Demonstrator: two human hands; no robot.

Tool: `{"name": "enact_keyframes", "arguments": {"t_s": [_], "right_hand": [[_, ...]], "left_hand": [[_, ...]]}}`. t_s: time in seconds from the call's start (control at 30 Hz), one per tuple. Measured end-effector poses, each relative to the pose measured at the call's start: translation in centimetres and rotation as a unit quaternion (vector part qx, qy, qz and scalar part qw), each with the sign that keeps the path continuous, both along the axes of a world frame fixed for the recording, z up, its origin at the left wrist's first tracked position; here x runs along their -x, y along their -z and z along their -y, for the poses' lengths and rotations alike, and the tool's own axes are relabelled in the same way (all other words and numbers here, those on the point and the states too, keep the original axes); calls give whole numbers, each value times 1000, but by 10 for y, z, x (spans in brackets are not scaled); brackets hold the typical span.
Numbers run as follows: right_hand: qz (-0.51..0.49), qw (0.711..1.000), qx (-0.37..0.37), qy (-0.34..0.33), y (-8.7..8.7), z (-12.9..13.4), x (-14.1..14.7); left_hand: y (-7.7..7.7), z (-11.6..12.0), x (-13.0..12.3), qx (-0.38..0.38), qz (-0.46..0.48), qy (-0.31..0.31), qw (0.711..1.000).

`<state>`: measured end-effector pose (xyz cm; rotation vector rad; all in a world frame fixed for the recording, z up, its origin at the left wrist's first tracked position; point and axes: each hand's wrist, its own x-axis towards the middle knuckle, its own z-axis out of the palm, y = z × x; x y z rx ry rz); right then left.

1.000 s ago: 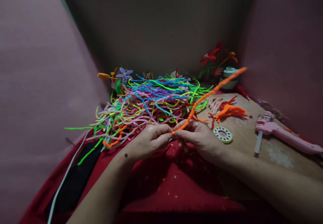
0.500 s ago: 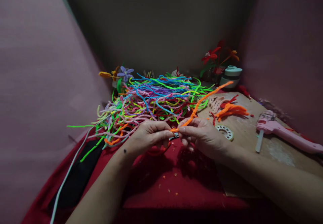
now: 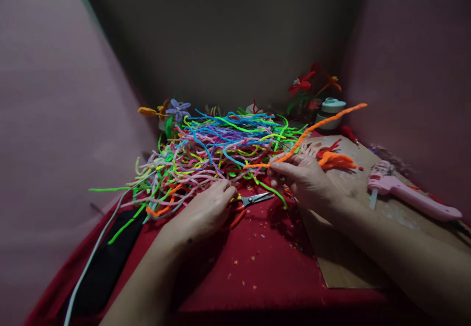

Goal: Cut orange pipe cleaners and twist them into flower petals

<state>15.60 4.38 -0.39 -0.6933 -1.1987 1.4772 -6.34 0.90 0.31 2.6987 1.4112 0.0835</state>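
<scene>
Orange and fuzzy, a pipe cleaner [image 3: 324, 121] is pinched between thumb and fingers of the right hand [image 3: 300, 174], one end rising over the far edge of a tan board [image 3: 334, 262]. The left hand [image 3: 213, 203] curls at the handles of the scissors [image 3: 257, 198]; whether it grips them I cannot tell. Their blades point toward the board's left edge. Beyond both hands, a multicoloured pile [image 3: 221, 144] covers the far left of the red cloth [image 3: 275, 287]. Small scraps dot the stretch from the scissors to the cloth's near edge. A pink glue gun [image 3: 412, 196] lies toward the board's right edge.
</scene>
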Motion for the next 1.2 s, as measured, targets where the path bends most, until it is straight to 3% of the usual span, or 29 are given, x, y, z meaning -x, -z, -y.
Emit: {"name": "enact_keyframes", "arguments": {"t_s": [0.1,0.37,0.53,0.77,0.97,1.2], "right_hand": [[-1,1000,10,-6,2,-1,0],[-21,999,30,-6,5,-5,-2],[-30,999,20,26,1,-4,-3],[-5,998,22,52,-10,1,-2],[49,996,8,79,-13,8,0],[107,990,-22,92,-7,8,-1]], "left_hand": [[4,4,-5,-25,-28,3,999],[-4,10,-5,-21,-46,-27,998],[-6,6,7,-19,-22,-52,998],[-10,3,11,-72,51,-14,996],[-6,7,-1,-162,-32,-96,981],[-11,11,-6,-179,-81,-131,972]]}}
